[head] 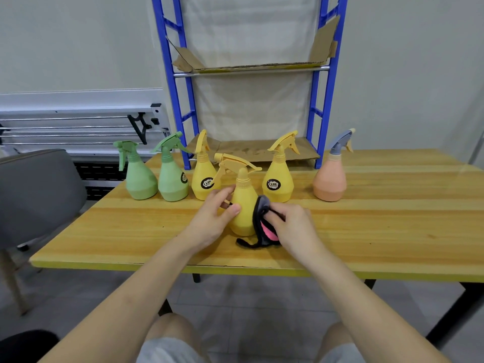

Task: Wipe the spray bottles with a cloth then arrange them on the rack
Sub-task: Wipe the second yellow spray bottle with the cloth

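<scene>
We see a bench (379, 213) of varnished wood — its grain runs in long streaks and the finish carries a soft sheen. The yellow spray bottle (242, 205) under our hands looks like matt plastic, smooth and without glare, and the green bottles (141, 179), the other yellow bottles (277, 182) and the peach bottle (330, 182) share that dull finish; some bear glossy black round stickers. The cloth (264, 226) is soft, fuzzy fabric — dark grey outside, pink within. The rack (178, 100) has blue painted metal uprights, a bare shiny metal rail (251, 71) and shelves lined with rough brown cardboard (259, 150).
</scene>
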`<state>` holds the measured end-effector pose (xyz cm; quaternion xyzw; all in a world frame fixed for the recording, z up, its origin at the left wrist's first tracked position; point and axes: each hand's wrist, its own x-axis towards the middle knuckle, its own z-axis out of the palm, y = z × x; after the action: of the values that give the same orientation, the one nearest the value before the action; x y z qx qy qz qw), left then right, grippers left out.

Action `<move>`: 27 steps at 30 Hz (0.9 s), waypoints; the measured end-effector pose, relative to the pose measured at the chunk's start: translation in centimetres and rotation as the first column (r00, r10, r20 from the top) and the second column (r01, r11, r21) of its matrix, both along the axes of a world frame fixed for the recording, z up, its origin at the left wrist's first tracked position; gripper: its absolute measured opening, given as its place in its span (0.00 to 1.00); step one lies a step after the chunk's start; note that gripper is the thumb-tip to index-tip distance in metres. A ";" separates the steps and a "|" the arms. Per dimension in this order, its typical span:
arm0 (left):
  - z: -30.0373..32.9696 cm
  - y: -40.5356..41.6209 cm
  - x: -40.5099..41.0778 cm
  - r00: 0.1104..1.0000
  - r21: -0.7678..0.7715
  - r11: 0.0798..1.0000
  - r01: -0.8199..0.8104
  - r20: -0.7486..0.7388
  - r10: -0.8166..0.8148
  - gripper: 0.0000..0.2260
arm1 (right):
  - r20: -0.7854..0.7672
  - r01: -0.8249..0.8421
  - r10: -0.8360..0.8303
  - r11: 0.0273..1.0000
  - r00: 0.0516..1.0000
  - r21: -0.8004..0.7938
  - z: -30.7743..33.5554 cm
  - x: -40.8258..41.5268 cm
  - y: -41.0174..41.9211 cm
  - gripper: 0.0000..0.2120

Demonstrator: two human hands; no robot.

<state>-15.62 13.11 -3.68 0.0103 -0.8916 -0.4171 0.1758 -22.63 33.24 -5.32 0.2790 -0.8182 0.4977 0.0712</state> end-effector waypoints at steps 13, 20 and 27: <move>0.0 -1.1 0.0 1.000 0.077 0.997 0.006 -0.013 -0.005 0.17 | 0.005 -0.033 0.033 0.998 0.999 -0.062 0.5 -0.1 -0.8 0.09; 0.6 -0.9 0.8 0.999 0.040 0.999 0.011 0.030 -0.013 0.20 | 0.066 -0.037 0.042 0.997 0.997 -0.074 0.7 -0.5 -0.4 0.11; 1.5 0.5 0.6 0.952 0.150 0.966 -0.209 -0.194 0.236 0.17 | -0.025 0.004 -0.011 0.964 1.000 -0.265 3.7 -1.1 0.1 0.12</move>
<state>-15.03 13.57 -2.17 0.0778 -0.8326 -0.4495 0.3142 -23.72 33.35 -1.60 0.2702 -0.7444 0.5987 0.1205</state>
